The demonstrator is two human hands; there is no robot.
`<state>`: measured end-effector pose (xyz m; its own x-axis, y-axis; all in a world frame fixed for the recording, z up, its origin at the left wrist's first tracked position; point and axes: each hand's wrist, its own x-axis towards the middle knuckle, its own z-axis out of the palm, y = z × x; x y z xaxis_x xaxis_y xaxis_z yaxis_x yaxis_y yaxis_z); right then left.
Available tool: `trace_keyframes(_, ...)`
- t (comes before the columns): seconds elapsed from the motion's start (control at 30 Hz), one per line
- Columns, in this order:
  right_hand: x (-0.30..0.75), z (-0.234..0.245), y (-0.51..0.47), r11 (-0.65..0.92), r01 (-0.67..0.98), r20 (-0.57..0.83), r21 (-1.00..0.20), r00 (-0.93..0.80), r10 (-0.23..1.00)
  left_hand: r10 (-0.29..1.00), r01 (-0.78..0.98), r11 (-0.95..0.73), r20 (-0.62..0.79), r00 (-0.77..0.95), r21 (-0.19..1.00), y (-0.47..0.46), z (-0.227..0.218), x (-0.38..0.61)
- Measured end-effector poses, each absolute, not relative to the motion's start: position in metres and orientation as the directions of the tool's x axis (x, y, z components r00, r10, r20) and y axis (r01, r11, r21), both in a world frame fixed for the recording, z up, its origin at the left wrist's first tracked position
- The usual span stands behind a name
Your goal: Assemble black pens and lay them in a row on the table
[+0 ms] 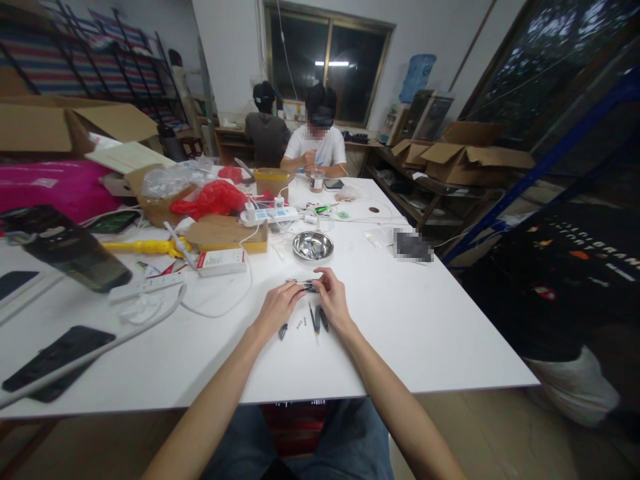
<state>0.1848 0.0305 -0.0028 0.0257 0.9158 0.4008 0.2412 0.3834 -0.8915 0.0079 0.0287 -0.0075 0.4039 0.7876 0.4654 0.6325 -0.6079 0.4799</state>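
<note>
Both my hands meet on a small dark oblong device (303,285) lying on the white table (425,333). My left hand (278,307) pinches its left end with curled fingers. My right hand (331,298) grips its right end, fingers closed over it. Just below the hands lie a few thin dark tools (318,320), a small black piece (283,331) and tiny light parts (300,324). A shallow metal bowl (313,245) stands a little beyond the device.
A power strip (270,215) with cables, a cardboard box (225,233), a red bag (215,197) and a yellow tool (145,247) crowd the far left. Dark phones (55,360) lie at the near left. Two people sit at the far end. A person in black stands at right.
</note>
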Motion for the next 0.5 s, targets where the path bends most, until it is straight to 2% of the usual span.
trace_keyframes(0.13,0.1849,0.0003,0.0282,0.381,0.260,0.394,-0.887,-0.002,0.919,0.784,0.630,-0.618,0.431,0.448,0.470,0.0256,-0.0031,0.0088)
trace_keyframes(0.4,0.1813,-0.0023,0.0270,0.334,0.138,0.322,-0.932,-0.103,0.941,0.789,0.681,-0.609,0.397,0.468,0.407,0.0240,-0.0038,0.0088)
trace_keyframes(0.5,0.1813,-0.0023,0.0281,0.306,0.120,0.298,-0.944,-0.082,0.951,0.797,0.699,-0.596,0.395,0.456,0.396,0.0254,-0.0044,0.0084)
